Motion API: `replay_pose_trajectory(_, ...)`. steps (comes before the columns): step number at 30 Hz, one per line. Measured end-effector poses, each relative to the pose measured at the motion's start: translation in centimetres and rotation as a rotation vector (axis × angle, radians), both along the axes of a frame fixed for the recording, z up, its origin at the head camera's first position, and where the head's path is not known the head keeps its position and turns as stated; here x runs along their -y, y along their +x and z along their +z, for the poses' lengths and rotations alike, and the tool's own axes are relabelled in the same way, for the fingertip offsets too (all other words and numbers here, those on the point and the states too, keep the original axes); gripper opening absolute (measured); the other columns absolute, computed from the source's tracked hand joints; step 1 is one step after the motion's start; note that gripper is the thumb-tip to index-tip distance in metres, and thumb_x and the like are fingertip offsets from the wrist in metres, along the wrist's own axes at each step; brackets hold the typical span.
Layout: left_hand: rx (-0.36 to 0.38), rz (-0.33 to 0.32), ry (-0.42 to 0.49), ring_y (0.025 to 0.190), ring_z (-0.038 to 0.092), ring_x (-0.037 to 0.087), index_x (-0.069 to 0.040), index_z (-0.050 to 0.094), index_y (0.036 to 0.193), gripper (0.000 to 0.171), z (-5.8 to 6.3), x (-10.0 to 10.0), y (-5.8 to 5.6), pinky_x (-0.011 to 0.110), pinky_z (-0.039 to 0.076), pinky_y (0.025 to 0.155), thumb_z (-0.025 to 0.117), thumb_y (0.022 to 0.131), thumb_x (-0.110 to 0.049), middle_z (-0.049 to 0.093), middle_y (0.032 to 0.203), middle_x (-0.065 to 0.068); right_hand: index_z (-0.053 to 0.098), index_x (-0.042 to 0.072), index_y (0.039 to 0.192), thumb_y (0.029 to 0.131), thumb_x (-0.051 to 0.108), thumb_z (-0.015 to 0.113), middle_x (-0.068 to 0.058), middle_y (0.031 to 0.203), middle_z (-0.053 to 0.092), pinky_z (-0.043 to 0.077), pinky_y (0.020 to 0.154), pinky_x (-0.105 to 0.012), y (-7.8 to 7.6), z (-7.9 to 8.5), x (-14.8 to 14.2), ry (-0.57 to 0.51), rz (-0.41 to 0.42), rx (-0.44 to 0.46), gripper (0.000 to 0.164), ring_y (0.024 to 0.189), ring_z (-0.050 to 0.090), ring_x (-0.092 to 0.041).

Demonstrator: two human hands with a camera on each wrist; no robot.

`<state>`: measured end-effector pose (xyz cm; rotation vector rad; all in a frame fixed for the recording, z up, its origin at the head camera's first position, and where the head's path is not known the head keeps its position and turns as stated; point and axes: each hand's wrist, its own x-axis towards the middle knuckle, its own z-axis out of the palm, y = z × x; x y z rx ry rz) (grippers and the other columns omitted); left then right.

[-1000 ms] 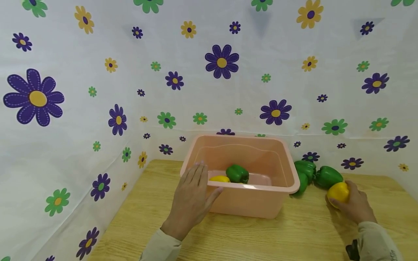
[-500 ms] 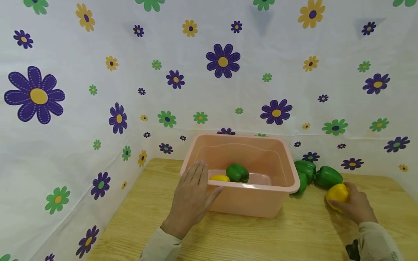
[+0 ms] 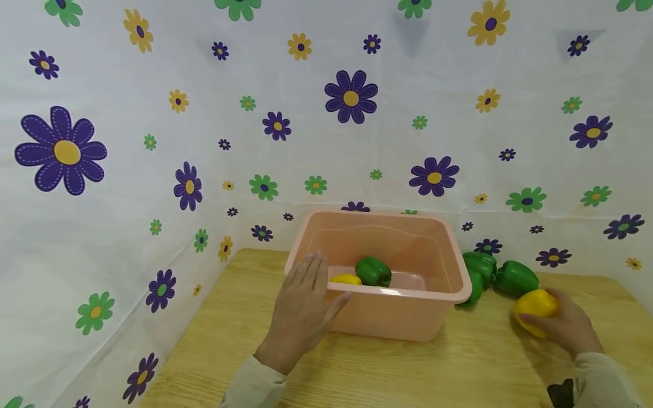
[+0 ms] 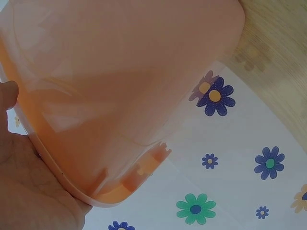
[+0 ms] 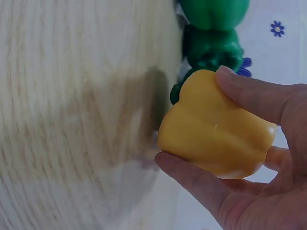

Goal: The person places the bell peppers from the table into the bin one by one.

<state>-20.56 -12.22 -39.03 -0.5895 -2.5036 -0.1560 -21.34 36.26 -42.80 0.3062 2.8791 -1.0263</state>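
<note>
Head view: my left hand (image 3: 301, 314) is lying across the near left corner of the pink tub (image 3: 388, 314), fingers straight, gripping nothing. My right hand (image 3: 571, 326) is gripping a yellow pepper (image 3: 535, 309), well to the right of the tub. Inside the tub a green pepper (image 3: 373, 271) is sitting, a yellow piece (image 3: 346, 279) just left of it, partly hidden by the tub's front. Three other green peppers (image 3: 517, 279) are lying clustered by the tub's right side. The tub is standing on a wooden table (image 3: 357, 368); flowered cloth (image 3: 306, 79) is hanging behind it.

Left wrist view: my hand is touching the tub's rim.

Right wrist view: my thumb and fingers are holding the yellow pepper from opposite sides. Whether it is touching the table, I cannot tell.
</note>
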Motion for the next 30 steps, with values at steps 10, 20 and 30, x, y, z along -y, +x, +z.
replay_pose_trajectory(10, -0.032, -0.002, -0.014, 0.142, 0.043, 0.036, 0.008, 0.046, 0.146, 0.079, 0.0, 0.0, 0.0, 0.047, 0.03, 0.12, 0.051, 0.102, -0.056, 0.045, 0.153, 0.024, 0.005, -0.015, 0.154, 0.099, 0.042, 0.064, -0.047, 0.142, 0.023, 0.062, 0.068, -0.038, 1.3, 3.1, 0.8, -0.151, -0.117, -0.197, 0.099, 0.11, 0.044, -0.058)
replay_pose_trajectory(20, -0.006, 0.008, -0.015, 0.143, 0.041, 0.036, 0.007, 0.044, 0.148, 0.08, 0.0, -0.1, 0.1, 0.047, 0.029, 0.12, 0.049, 0.102, -0.058, 0.043, 0.154, 0.023, 0.007, 0.007, 0.163, 0.096, 0.031, 0.071, -0.038, 0.152, 0.018, 0.059, 0.064, -0.019, 1.7, 6.2, 3.6, -0.395, -0.169, -0.403, 0.096, 0.097, 0.058, -0.019)
replay_pose_trajectory(30, 0.005, 0.011, -0.011, 0.143, 0.041, 0.035, 0.007, 0.045, 0.148, 0.08, 0.1, -0.1, 0.3, 0.047, 0.028, 0.121, 0.049, 0.102, -0.058, 0.043, 0.154, 0.022, 0.036, 0.008, 0.153, 0.089, -0.005, 0.073, -0.002, 0.123, 0.041, 0.06, 0.07, -0.025, 1.8, 7.8, 7.9, -0.989, -0.058, -0.675, 0.075, 0.103, 0.057, -0.013)
